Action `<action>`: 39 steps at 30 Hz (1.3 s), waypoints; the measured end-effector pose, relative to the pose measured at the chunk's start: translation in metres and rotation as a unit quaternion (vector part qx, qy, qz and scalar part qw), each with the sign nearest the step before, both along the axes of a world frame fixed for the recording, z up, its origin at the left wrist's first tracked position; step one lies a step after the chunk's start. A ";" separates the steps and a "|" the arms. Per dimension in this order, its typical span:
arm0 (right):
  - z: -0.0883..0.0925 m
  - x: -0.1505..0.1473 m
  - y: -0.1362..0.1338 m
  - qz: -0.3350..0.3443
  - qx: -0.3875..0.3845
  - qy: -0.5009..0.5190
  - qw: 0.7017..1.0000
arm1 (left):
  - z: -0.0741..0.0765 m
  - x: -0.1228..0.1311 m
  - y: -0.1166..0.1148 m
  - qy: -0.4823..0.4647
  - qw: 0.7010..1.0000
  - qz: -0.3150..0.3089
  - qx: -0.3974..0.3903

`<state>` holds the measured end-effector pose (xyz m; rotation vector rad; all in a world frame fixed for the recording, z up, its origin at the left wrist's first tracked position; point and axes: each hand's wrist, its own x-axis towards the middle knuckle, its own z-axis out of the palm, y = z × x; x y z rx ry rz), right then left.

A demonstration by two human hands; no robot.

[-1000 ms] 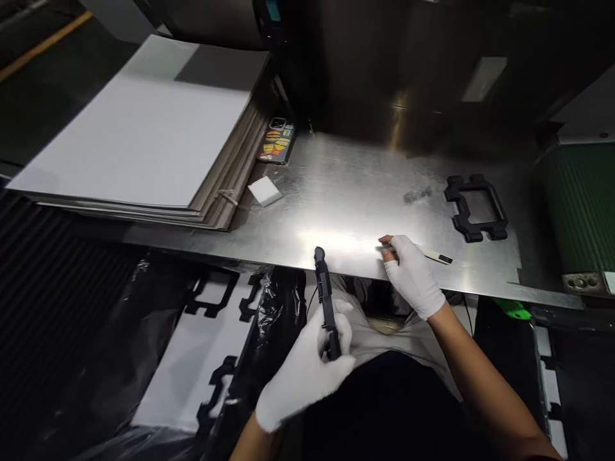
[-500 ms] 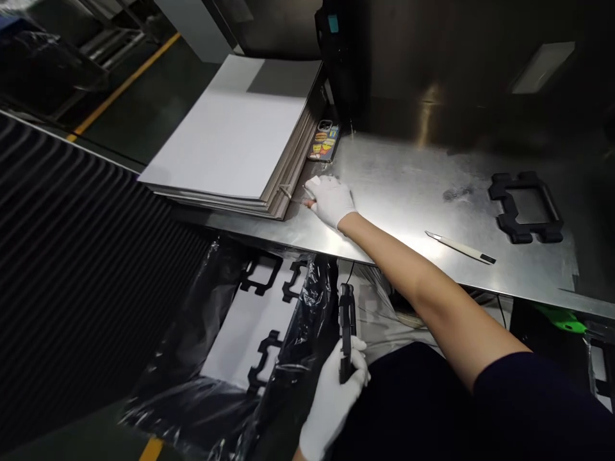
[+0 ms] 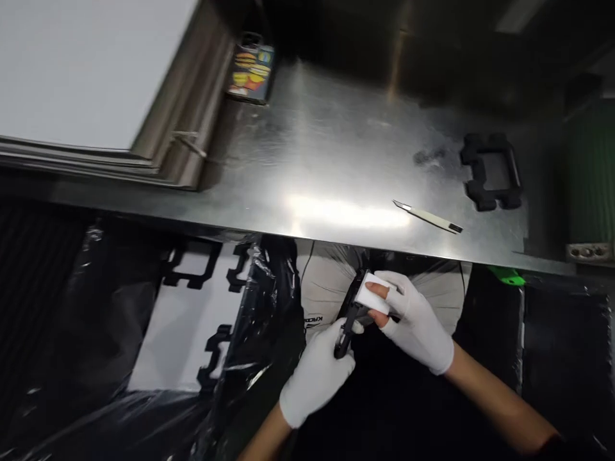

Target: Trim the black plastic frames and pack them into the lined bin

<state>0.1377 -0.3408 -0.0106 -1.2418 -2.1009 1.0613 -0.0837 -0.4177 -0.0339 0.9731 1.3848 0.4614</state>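
My left hand (image 3: 317, 371), in a white glove, is closed round the lower end of a black plastic frame (image 3: 352, 314) above my lap. My right hand (image 3: 418, 323), in a white glove with bare thumb and fingertip, pinches a small white rectangular block (image 3: 372, 296) against the frame's upper part. What the block is made of I cannot tell. On the metal table, a similar black frame (image 3: 475, 176) lies flat at the right, and a white craft knife (image 3: 427, 218) lies nearer the front edge.
A stack of white sheets (image 3: 86, 70) fills the table's left end, with a phone in a patterned case (image 3: 252, 70) beside it. Below the table, a box lined with black plastic (image 3: 254, 320) holds a white sheet (image 3: 168, 326) and several black frames. A green object (image 3: 508, 275) shows under the right edge.
My right hand has left the tabletop beside the stack and come down to the frame in my left hand, bringing the white block. The view has shifted right and closer.
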 end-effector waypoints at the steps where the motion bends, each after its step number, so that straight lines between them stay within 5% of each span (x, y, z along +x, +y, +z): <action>1: -0.006 0.004 -0.009 -0.023 0.005 -0.007 1.000 | -0.002 0.005 0.003 0.012 1.000 -0.027 -0.003; 9: -0.021 0.032 -0.027 -0.110 -0.007 -0.057 0.992 | -0.002 0.040 0.023 0.105 0.985 -0.134 -0.027; 11: -0.022 0.036 -0.027 -0.081 -0.005 -0.050 0.995 | -0.001 0.043 0.025 0.123 0.981 -0.146 -0.029; 27: -0.029 0.041 -0.015 -0.036 -0.018 -0.038 0.998 | -0.008 0.043 0.024 0.100 0.987 -0.118 -0.044; 37: -0.023 0.037 -0.009 -0.063 -0.057 -0.053 0.995 | -0.012 0.040 0.025 0.091 0.991 -0.092 -0.030; 39: -0.018 0.038 -0.005 -0.024 -0.067 -0.041 0.997 | -0.013 0.040 0.026 0.088 0.991 -0.093 -0.032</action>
